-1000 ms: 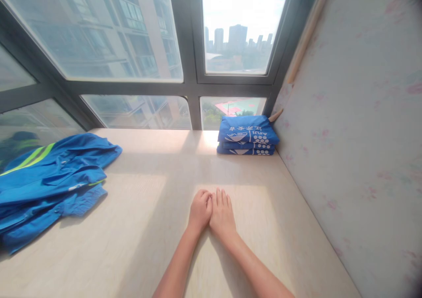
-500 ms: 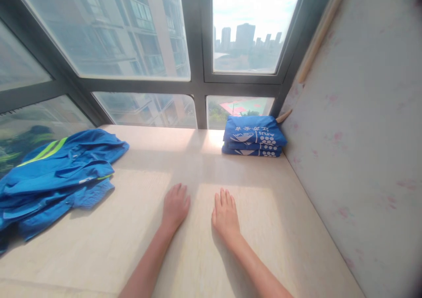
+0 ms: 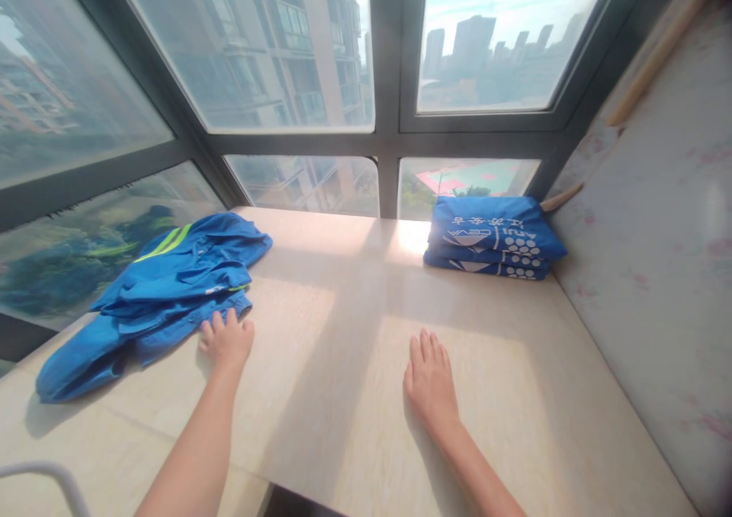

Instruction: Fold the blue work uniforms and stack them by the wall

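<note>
A crumpled blue work jacket (image 3: 171, 288) with yellow-green reflective stripes lies at the left, by the window. At its near edge is my left hand (image 3: 227, 341), fingers spread, the fingertips at or just touching the cloth. My right hand (image 3: 431, 380) rests flat on the pale wooden surface (image 3: 343, 334), its fingers stretched out and nothing in it. Beyond it, in the far right corner, sits a neat stack of folded blue garments (image 3: 492, 236) with white printed lettering and dots.
Grey window frames (image 3: 389, 82) border the far and left sides. A patterned wall (image 3: 646, 273) closes off the right. Behind the stack a wooden stick (image 3: 563, 197) pokes out. A curved pale tube (image 3: 51, 471) shows at lower left, and a dark gap (image 3: 297, 502) at the bottom edge.
My left hand has moved left from the middle of the surface to the jacket's edge. The view has turned left. My right hand stays flat on the surface.
</note>
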Tool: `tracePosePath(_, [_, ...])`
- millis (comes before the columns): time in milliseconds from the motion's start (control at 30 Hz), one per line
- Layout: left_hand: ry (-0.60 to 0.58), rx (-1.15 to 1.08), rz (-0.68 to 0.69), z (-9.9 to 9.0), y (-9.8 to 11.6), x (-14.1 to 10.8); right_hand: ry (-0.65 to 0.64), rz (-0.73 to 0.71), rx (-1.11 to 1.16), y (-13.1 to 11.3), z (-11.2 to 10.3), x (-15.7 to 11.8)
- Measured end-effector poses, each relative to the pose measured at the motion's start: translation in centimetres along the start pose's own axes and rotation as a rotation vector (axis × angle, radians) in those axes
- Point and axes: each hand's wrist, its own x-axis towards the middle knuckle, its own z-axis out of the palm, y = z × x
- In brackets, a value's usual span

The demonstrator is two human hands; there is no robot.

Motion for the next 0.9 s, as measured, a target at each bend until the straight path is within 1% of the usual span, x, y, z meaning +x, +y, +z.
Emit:
tracePosePath(33, [-0.021,0.005,0.000,0.2,-0.2,0.3,0.003,0.000,-0.004,0.0,0.0,0.0])
tracePosePath(100, [-0.007,0.026,0.019,0.4,-0.3,0.4,0.011,-0.006,-0.030,0.0,0.0,0.0])
tracePosePath(200, [0.025,0.058,0.079,0.1,0.1,-0.8,0.027,-0.019,-0.088,0.0,0.1,0.0])
tracePosePath(300, [0.025,0.081,0.145,-0.6,1.3,-3.6,0.045,-0.029,-0.112,0.0,0.3,-0.1])
tracePosePath(400, [-0.004,0.097,0.250,-1.3,3.4,-7.3,0.064,-0.043,-0.127,0.1,0.5,-0.2])
tracePosePath(500, [-0.057,0.069,0.388,-2.1,6.2,-10.7,0.073,-0.053,-0.133,0.3,0.6,-0.2])
tracePosePath(567, [-0.108,0.008,0.525,-2.8,7.6,-11.9,0.073,-0.054,-0.132,0.3,0.5,-0.2])
tracePosePath(633, [-0.149,-0.059,0.664,-3.3,8.2,-12.2,0.070,-0.056,-0.135,0.4,0.3,-0.2])
tracePosePath(700, [-0.165,-0.103,0.748,-3.4,8.1,-11.6,0.065,-0.059,-0.139,0.4,0.2,-0.2])
tracePosePath(800, [-0.193,-0.131,0.749,-3.2,7.0,-10.2,0.063,-0.061,-0.127,0.4,0.1,-0.2])
tracePosePath(900, [-0.278,-0.155,0.744,-3.7,6.3,-8.7,0.071,-0.054,-0.098,0.4,0.1,-0.2])
